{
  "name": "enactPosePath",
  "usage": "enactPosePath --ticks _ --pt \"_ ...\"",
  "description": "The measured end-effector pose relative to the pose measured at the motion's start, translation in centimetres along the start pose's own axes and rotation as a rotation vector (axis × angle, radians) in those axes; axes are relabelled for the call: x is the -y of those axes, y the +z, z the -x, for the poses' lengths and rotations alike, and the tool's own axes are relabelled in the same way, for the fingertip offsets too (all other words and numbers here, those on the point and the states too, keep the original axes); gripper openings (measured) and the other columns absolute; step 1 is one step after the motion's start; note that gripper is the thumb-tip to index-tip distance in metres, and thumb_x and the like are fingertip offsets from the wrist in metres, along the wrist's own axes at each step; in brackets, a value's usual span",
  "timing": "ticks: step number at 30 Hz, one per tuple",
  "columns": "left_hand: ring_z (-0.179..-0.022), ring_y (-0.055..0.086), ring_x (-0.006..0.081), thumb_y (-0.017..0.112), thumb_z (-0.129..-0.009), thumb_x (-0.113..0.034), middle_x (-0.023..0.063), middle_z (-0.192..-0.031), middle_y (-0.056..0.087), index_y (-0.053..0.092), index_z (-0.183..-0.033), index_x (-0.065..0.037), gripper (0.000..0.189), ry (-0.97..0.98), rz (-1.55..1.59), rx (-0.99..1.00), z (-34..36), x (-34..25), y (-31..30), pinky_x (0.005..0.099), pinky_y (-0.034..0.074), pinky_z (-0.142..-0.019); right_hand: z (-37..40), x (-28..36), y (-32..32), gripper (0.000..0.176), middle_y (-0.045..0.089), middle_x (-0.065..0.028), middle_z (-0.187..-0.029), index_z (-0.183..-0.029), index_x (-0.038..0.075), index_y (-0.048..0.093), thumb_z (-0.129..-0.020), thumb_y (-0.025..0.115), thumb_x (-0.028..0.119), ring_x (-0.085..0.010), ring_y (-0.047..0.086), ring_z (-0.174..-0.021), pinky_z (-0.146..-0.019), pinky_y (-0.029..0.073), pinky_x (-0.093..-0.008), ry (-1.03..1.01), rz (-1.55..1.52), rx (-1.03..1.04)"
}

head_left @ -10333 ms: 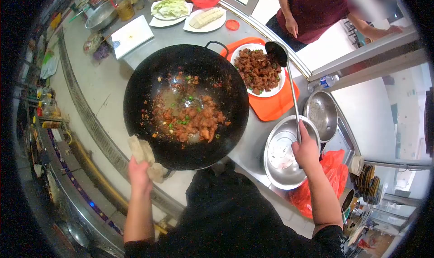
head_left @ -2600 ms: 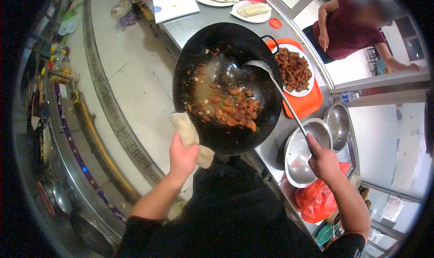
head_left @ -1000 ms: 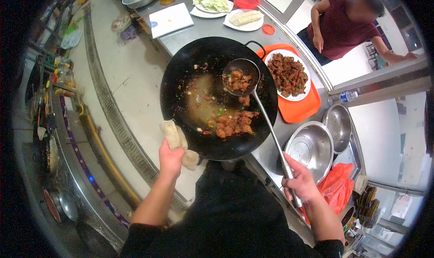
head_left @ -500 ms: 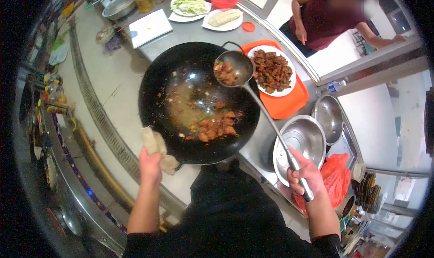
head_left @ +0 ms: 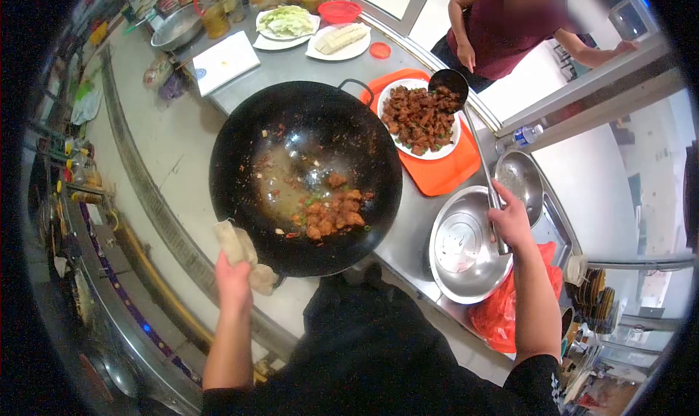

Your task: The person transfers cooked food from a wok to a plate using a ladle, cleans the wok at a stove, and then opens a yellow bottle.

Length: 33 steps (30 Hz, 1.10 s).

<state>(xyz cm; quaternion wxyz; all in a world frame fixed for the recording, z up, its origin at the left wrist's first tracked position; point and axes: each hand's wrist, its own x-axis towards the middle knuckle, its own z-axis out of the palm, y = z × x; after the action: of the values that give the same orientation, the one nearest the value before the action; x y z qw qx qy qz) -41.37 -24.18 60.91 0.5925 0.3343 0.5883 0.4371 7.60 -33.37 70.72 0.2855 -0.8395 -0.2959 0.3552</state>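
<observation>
My left hand (head_left: 234, 286) is closed around a beige folded cloth (head_left: 237, 244) at the near-left rim of a big black wok (head_left: 244, 143). Chunks of browned meat (head_left: 333, 213) and some oily sauce lie in the wok. In my right hand (head_left: 512, 218) is the handle of a long metal ladle (head_left: 449, 86). Its bowl is tipped at the far right side of a white plate (head_left: 441, 154), against a heap of similar meat (head_left: 419, 121) with green bits. The plate sits on an orange tray (head_left: 453, 177).
A steel basin (head_left: 472, 270) and a smaller steel bowl (head_left: 526, 179) stand right of the wok, beside a red plastic bag (head_left: 502, 310). Along the back are a white board (head_left: 227, 60), sliced cabbage (head_left: 284, 22) and pale slices (head_left: 341, 38). Behind the window frame stands a person (head_left: 510, 30).
The ladle has moved from over the wok's right rim to the plate and tipped over; the meat in its bowl no longer shows. The wok, in my left hand, appears slightly lower left in view.
</observation>
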Motion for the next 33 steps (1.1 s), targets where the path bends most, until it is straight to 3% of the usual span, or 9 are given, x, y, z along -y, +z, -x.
enactPosePath --ticks 1,3,6,13,15,19,25,29,33 --pt "-0.1 0.058 0.0218 0.044 -0.07 0.009 0.01 -0.111 0.058 0.047 -0.123 0.002 0.054 0.005 -0.005 -0.002 0.0 0.0 0.0 0.0327 0.046 -0.087 -0.7 -1.0 0.1 0.071 0.06 -0.0094 -0.073 -0.138 0.006 0.041 -0.069 0.052 -0.004 -0.0148 0.054 -0.046 -0.04 0.046 -0.0287 0.0 -0.001 0.0" --pt "-0.1 0.058 0.0219 0.044 -0.07 0.009 0.01 -0.111 0.058 0.047 -0.123 0.002 0.053 0.007 -0.016 0.01 -0.2 0.1 -0.2 0.0326 0.046 -0.087 -1.7 -2.4 0.8 0.07 0.059 -0.0092 -0.068 -0.137 0.007 0.042 -0.069 0.053 -0.003 -0.0165 0.054 -0.044 -0.041 0.047 -0.0314 -0.242 0.231 -0.125" --pt "-0.099 0.058 0.0221 0.044 -0.07 0.009 0.0101 -0.11 0.058 0.047 -0.123 0.002 0.053 0.001 -0.019 0.015 -0.1 0.1 -0.2 0.0327 0.046 -0.087 -0.7 0.2 0.2 0.07 0.06 -0.0118 -0.071 -0.137 0.007 0.043 -0.069 0.056 -0.002 -0.0175 0.056 -0.044 -0.043 0.048 -0.0334 -0.025 0.115 -0.029" --pt "-0.099 0.057 0.0227 0.045 -0.071 0.008 0.0108 -0.11 0.058 0.047 -0.123 0.001 0.052 -0.01 0.025 0.001 0.3 0.3 0.2 0.0339 0.046 -0.087 -1.7 -1.4 0.3 0.07 0.064 -0.0173 -0.077 -0.136 0.01 0.044 -0.068 0.059 0.002 -0.0226 0.061 -0.051 -0.051 0.052 -0.0353 -0.159 0.275 -0.068" --pt "-0.099 0.057 0.0227 0.045 -0.071 0.008 0.0109 -0.11 0.058 0.047 -0.123 0.001 0.052 -0.015 0.013 -0.008 0.1 0.3 0.5 0.0345 0.047 -0.086 -2.4 -1.9 0.4 0.072 0.065 -0.023 -0.085 -0.137 0.015 0.043 -0.068 0.06 0.007 -0.0317 0.066 -0.068 -0.067 0.054 -0.0397 -0.156 0.399 -0.098" --pt "-0.099 0.057 0.0231 0.046 -0.071 0.008 0.0109 -0.11 0.057 0.046 -0.123 0.0 0.053 -0.013 -0.035 -0.016 -0.1 1.2 0.0 0.0357 0.047 -0.086 -2.9 -2.3 0.6 0.072 0.062 -0.0279 -0.097 -0.139 0.021 0.04 -0.07 0.061 0.014 -0.0404 0.062 -0.09 -0.083 0.049 -0.0464 -0.233 0.645 -0.144" --pt "-0.099 0.057 0.0235 0.046 -0.072 0.008 0.0105 -0.109 0.057 0.047 -0.122 0.0 0.051 -0.018 0.005 -0.007 -0.4 0.8 0.4 0.0352 0.048 -0.084 -3.9 -0.9 0.1 0.07 0.062 -0.0267 -0.1 -0.139 0.021 0.039 -0.072 0.06 0.016 -0.0409 0.061 -0.091 -0.084 0.048 -0.0461 -0.102 0.734 -0.12" --pt "-0.099 0.057 0.0231 0.046 -0.073 0.008 0.0105 -0.109 0.057 0.047 -0.122 -0.001 0.05 -0.025 0.018 -0.013 0.6 0.6 0.3 0.0345 0.049 -0.083 -4.3 -2.1 -1.1 0.073 0.062 -0.0259 -0.104 -0.139 0.021 0.039 -0.07 0.063 0.015 -0.0399 0.061 -0.092 -0.084 0.049 -0.0451 -0.201 0.613 -0.125" --pt "-0.1 0.057 0.0225 0.047 -0.073 0.008 0.0098 -0.111 0.057 0.046 -0.124 -0.001 0.051 -0.045 0.023 -0.021 0.5 0.5 0.3 0.0338 0.048 -0.085 -2.2 -1.6 -2.1 0.074 0.063 -0.0179 -0.111 -0.14 0.01 0.038 -0.069 0.06 0.003 -0.0269 0.064 -0.091 -0.082 0.05 -0.0341 -0.173 0.33 -0.119"
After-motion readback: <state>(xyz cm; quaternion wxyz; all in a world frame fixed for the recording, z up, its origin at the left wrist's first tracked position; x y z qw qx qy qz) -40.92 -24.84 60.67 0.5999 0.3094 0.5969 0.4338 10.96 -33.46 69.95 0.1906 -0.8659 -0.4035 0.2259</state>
